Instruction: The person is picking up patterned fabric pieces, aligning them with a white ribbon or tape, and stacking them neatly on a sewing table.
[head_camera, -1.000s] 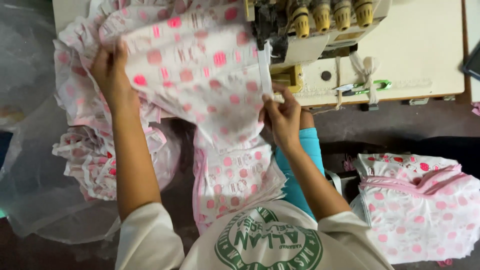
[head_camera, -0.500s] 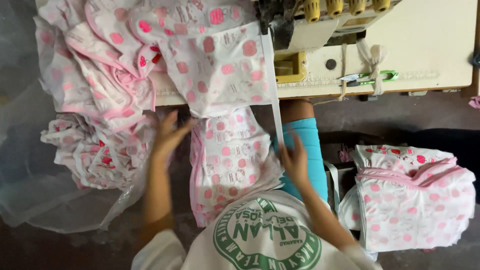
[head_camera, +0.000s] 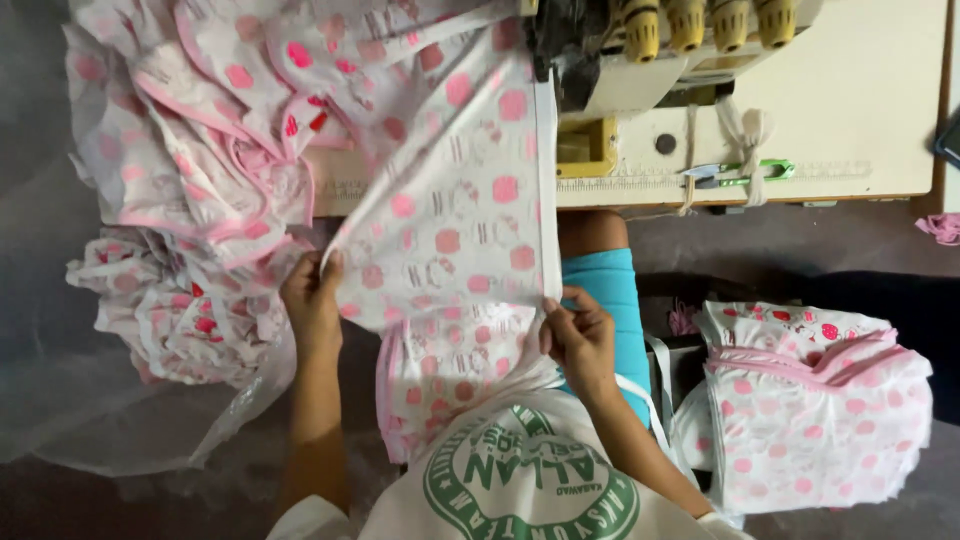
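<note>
A white fabric piece with pink dots (head_camera: 455, 215) hangs from the sewing machine (head_camera: 640, 60) down toward my lap. My left hand (head_camera: 312, 300) pinches its lower left corner. My right hand (head_camera: 578, 335) grips its lower right corner along the white edge band. The cloth is stretched between both hands in front of the table edge. More of the same dotted fabric lies on my lap (head_camera: 440, 375) under the held piece.
A heap of dotted pieces (head_camera: 190, 170) covers the table's left end and spills into a clear plastic bag (head_camera: 130, 420). A stack of finished pieces (head_camera: 810, 400) sits at the right. Green-handled snips (head_camera: 750, 172) lie on the cream table (head_camera: 860, 110).
Both hands dropped from the table to my lap, then rose and took the lower corners of the hanging piece. The cloth is now pulled taut.
</note>
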